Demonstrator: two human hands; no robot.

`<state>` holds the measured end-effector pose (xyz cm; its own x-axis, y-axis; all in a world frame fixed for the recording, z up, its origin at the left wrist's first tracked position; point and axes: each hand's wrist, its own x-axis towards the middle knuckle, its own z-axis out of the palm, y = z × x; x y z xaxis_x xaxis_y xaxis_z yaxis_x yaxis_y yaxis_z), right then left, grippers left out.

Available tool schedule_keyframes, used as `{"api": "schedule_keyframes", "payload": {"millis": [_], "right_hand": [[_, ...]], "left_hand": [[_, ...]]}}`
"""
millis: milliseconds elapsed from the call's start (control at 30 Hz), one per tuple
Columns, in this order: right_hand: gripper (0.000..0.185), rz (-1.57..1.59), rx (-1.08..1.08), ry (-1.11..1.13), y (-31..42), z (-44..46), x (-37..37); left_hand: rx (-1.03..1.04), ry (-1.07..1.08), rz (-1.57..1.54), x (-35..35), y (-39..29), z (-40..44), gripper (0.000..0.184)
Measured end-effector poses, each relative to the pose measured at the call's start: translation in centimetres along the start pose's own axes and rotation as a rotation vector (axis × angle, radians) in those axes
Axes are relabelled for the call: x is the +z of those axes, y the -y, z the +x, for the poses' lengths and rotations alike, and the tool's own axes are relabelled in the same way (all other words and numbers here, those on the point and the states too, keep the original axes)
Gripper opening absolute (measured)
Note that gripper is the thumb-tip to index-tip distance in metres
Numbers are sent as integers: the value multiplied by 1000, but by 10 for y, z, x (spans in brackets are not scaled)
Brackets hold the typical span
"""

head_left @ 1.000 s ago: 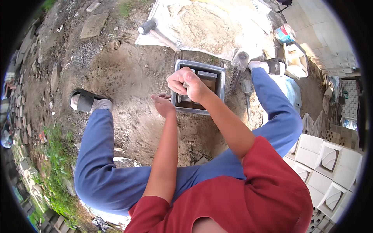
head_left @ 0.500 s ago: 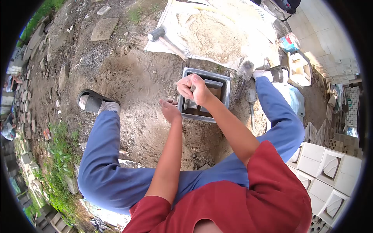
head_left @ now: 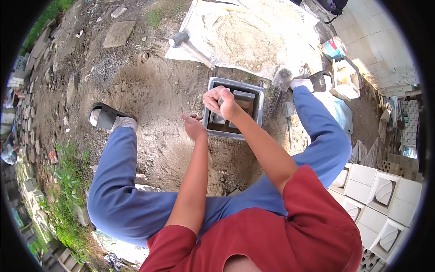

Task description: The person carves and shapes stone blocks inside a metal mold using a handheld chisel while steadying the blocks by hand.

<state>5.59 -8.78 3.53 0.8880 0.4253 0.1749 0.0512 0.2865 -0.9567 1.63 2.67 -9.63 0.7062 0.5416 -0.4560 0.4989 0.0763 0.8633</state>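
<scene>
A rectangular metal mould (head_left: 259, 106) stands on the dirt between my feet, with grey block-shaped inserts (head_left: 244, 96) inside it. My right hand (head_left: 223, 103) is closed in a fist over the mould's left half. Something greyish shows between its fingers, too small to name. My left hand (head_left: 195, 127) is beside the mould's left wall, its fingers curled close to the rim; what they grip is hidden. My right forearm covers part of the mould's near right side.
Behind the mould, a white sheet (head_left: 181, 53) carries a pile of sand (head_left: 247, 38). A mallet (head_left: 178, 39) lies on its left edge. To the right are a dusty hammer-like tool (head_left: 282, 80), a small trowel-like tool (head_left: 288, 110) and a pale block (head_left: 345, 80). White blocks (head_left: 362, 183) are stacked lower right.
The whole scene has shifted slightly to the left and up in the view. Both hands keep about the same places and shapes relative to the mould.
</scene>
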Motion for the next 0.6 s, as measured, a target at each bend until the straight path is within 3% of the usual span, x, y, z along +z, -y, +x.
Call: {"api": "schedule_keyframes", "payload": {"millis": [133,233,367,433,567,600], "right_hand": [[85,18,21,-63,43,6,11],[88,-48,-36,-42,6,-2,15],[86,15,183,-104,27,15,4],[85,9,79,-124,53,14,12],[87,-18,-25,2,-5,11,-10],[86,24,91,-27,0,19,-14]], "left_hand": [[-4,8,25,3,8,8,76],[-5,-7,37,-7,8,-3,77],[37,-1,75,-5,16,-2,72],[4,-13,56,0,10,4,71],[68,-18,152,-6,2,0,72],[81,-2,213,-7,2,1,73]]}}
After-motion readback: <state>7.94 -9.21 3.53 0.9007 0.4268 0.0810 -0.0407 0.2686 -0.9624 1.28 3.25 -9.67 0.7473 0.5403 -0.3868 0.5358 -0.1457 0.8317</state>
